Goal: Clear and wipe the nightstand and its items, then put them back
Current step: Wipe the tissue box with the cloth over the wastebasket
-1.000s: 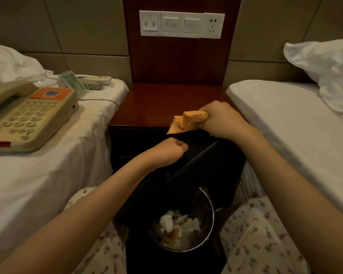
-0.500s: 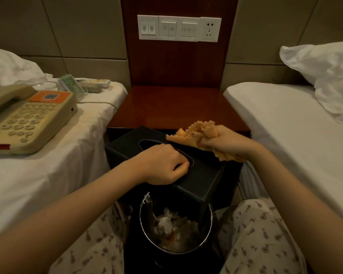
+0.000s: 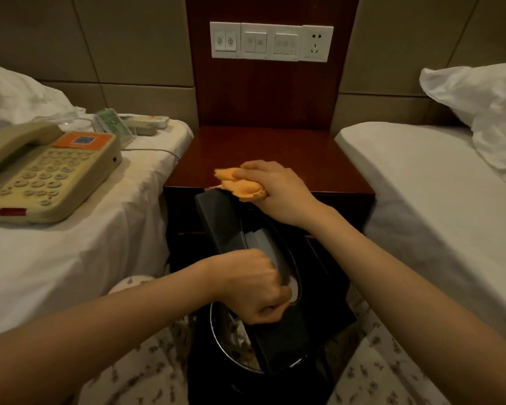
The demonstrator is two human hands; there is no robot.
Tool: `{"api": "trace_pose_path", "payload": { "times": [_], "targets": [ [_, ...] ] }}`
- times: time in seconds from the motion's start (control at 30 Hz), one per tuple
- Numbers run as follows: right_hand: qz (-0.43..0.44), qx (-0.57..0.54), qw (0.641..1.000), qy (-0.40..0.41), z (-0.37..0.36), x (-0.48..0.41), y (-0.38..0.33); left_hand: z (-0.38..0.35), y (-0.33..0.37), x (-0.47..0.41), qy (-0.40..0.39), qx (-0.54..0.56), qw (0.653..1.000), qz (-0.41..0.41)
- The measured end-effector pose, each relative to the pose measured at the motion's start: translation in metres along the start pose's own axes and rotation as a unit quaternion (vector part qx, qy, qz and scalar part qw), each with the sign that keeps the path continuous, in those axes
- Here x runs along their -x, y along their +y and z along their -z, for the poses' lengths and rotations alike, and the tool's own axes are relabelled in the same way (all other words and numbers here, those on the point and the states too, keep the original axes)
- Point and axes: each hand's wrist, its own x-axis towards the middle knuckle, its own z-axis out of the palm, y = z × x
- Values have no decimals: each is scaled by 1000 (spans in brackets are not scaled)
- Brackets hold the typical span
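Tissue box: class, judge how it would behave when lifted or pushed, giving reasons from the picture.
Probably stiff: the tissue box has straight, unbent edges while tilted over the bin. Likely light: the left hand grips only one end, fingers in the slot. Perhaps slippery, since its dark surface shows a sheen.

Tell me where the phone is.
Head view, left side: the phone sits on the bed just left of the nightstand.

Tissue box (image 3: 225, 226) blocks most of bin (image 3: 214, 331) mouth.
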Motion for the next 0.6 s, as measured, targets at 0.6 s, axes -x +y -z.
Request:
{"api": "trace_pose_path", "payload": {
  "times": [0.6],
  "targets": [
    [-87,-176,956,-219,-3,-57,-32,-29,-3,23,-29,53,996,-66]
  ]
}}
